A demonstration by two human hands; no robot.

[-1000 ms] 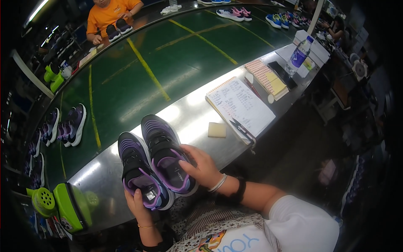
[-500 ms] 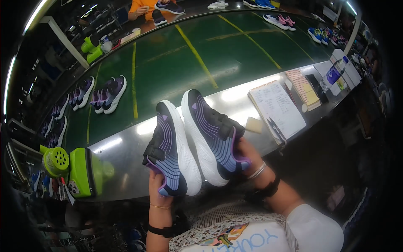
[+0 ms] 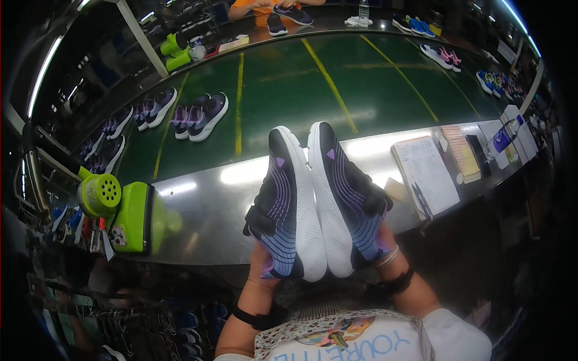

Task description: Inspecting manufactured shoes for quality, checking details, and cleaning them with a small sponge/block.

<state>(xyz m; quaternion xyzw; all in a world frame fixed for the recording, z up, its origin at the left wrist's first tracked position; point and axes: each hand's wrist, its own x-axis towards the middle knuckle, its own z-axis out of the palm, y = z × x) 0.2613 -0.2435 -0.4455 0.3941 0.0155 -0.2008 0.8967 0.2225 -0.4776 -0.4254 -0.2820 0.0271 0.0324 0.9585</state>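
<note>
Well, the left hand (image 3: 260,257) is clamped on the left shoe (image 3: 284,207) and the right hand (image 3: 384,236) on the right shoe (image 3: 348,207), fingers hidden, soles apparently touching, heels over the near edge of the desk (image 3: 208,216). Bare metal runs left to a lime-green box (image 3: 132,219); beyond lies a green surface (image 3: 283,99) in a dim room.

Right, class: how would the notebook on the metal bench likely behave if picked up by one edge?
The notebook would probably flop, its sheets being paper bound along one edge. The dark snips lying on it could slide off.
</note>
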